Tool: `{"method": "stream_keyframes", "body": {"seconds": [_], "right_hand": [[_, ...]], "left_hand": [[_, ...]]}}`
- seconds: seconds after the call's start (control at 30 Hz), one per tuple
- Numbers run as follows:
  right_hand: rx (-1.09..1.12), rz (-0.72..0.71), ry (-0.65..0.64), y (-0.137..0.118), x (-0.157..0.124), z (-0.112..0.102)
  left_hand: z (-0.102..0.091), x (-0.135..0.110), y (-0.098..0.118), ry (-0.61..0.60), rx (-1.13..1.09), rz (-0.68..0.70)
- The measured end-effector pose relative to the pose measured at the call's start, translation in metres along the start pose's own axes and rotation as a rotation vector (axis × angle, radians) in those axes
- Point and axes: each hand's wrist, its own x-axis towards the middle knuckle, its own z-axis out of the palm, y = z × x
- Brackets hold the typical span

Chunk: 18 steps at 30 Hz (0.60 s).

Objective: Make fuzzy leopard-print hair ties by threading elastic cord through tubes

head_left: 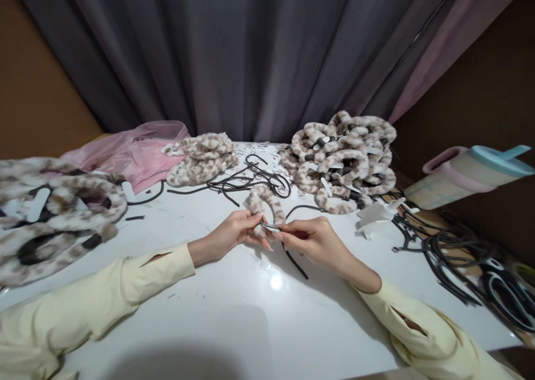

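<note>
My left hand [234, 230] pinches the end of a spotted furry tube [273, 203] in the middle of the table. The rest of that tube curves up and away behind the fingers. Between the fingertips of my right hand [315, 239] is a thin silvery piece [271, 227], too small to name, which reaches to the held end of the tube. Both hands are closed and almost touch. A black cord [297, 264] runs out beneath my right hand. Just beyond the hands lies a tangle of black cords [251, 180].
Spotted furry rings pile up on the right [345, 165] and left [62, 218]. A furry heap [204, 158] sits near a pink plastic bag [137, 151]. At right are a lidded tumbler [463, 174], crumpled white tissue [378, 218], black cords [443, 252] and scissors [507, 299].
</note>
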Motion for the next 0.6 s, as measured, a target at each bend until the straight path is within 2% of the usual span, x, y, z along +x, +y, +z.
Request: {"method": "stream_keyframes", "body": {"seconds": [0.13,0.27,0.4,0.6], "right_hand": [[-0.147,-0.119,0.009,0.0,-0.002,0.003],[-0.178,-0.165,0.015,0.0,-0.003,0.004],[-0.119,-0.101,0.017,-0.002,-0.001,-0.005],[0.01,0.049,-0.054,0.001,0.002,-0.022]], "left_hand": [[0.001,0.0,-0.001,0.002,0.022,0.016],[0.001,0.0,-0.003,0.02,0.028,0.024],[0.003,0.0,-0.002,0.024,0.02,0.028],[0.003,0.0,0.001,0.051,-0.016,0.019]]}}
